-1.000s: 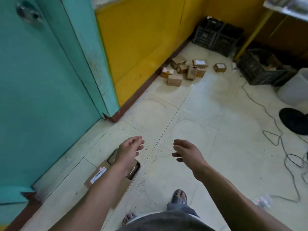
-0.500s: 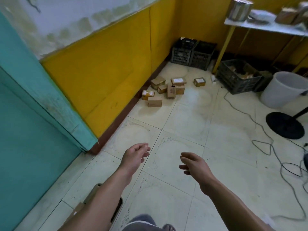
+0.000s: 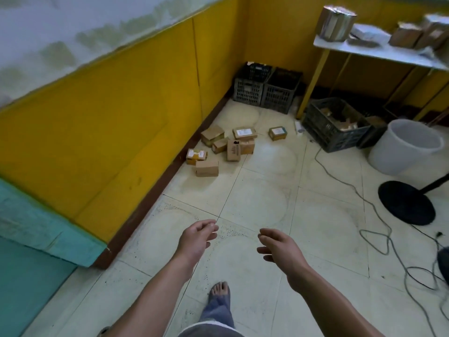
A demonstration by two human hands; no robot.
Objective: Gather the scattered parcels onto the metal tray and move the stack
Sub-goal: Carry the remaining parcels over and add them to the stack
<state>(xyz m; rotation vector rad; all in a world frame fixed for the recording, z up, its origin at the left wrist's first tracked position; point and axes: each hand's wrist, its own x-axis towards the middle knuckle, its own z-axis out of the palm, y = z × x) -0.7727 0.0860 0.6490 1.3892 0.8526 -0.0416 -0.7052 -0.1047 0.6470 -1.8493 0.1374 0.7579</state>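
As the parcels (image 3: 233,150) draw nearer, my left hand (image 3: 196,242) and right hand (image 3: 281,249) hang loosely spread, empty. That dark crate (image 3: 347,138) holds brown scraps (image 3: 345,124).

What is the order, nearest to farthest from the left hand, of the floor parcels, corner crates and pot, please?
From the left hand:
1. Parcels, ahead on the floor.
2. Crates, in the corner beyond.
3. Pot, on the table, upper right.
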